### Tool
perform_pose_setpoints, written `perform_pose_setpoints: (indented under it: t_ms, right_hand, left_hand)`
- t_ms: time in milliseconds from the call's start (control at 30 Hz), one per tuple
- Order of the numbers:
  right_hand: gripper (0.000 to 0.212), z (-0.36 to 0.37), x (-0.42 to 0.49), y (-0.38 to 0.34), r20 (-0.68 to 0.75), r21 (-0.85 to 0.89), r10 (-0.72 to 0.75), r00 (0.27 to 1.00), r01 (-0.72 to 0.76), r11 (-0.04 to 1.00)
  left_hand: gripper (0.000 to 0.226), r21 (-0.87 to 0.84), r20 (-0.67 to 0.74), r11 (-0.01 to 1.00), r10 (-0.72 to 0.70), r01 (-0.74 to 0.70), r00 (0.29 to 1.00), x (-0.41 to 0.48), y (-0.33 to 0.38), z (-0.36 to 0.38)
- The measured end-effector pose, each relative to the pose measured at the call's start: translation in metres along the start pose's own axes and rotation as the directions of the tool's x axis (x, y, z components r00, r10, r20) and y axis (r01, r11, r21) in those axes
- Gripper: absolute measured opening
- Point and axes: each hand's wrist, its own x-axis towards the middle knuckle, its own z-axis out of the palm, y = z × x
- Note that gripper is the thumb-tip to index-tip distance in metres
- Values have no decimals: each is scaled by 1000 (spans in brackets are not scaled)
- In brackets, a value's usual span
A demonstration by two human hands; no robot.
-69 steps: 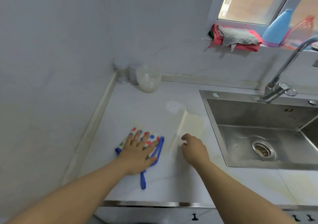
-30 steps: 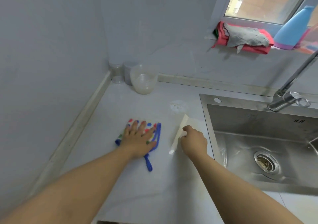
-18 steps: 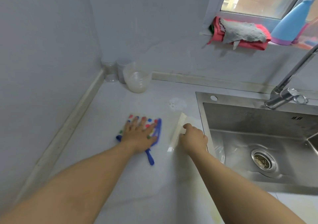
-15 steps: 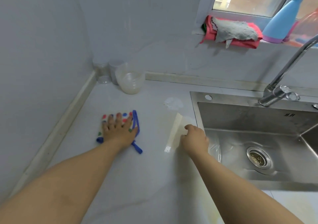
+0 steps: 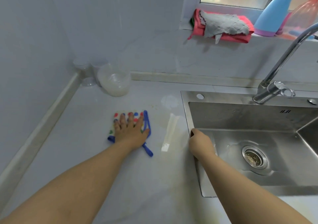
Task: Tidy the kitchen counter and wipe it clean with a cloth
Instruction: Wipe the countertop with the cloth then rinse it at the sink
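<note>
Cloth (image 5: 146,118), spotted with blue edging, lies flat on the counter (image 5: 82,151) left of the sink (image 5: 223,96). It is roughly square, and its blue loop trails frontward, slanting toward the sink. Left hand (image 5: 130,132) presses it, fingers slightly spread. Right hand (image 5: 200,143) is at the sink's left rim, fingers curled under; whether they pinch anything cannot be told. A pale strip (image 5: 169,131) lies between cloth and sink, lengthwise along that rim.

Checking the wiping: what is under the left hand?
The left hand presses a dotted, blue-edged cloth flat on the counter. The surface beneath it is hidden.
</note>
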Motion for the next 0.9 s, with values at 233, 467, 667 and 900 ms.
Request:
perform_pose_setpoints:
  t_ms: [233, 467, 667, 900]
  right_hand:
    - [36, -7, 22, -16, -7, -242, -170, 985, 164, 956]
    - [39, -22, 43, -16, 58, -408, -256, 965, 256, 876]
    - [41, -30, 49, -20, 75, -464, -263, 962, 267, 845]
    - [35, -32, 51, -20, 130, -495, -263, 956, 293, 818]
  left_hand:
    - [60, 137, 62, 961, 233, -239, 971, 13, 5, -4]
    - [65, 15, 17, 1000, -11, 11, 1000, 52, 32, -17]
    - [60, 115, 40, 952, 280, -283, 959, 60, 46, -13]
    - [62, 11, 29, 996, 87, -87, 996, 89, 72, -24]
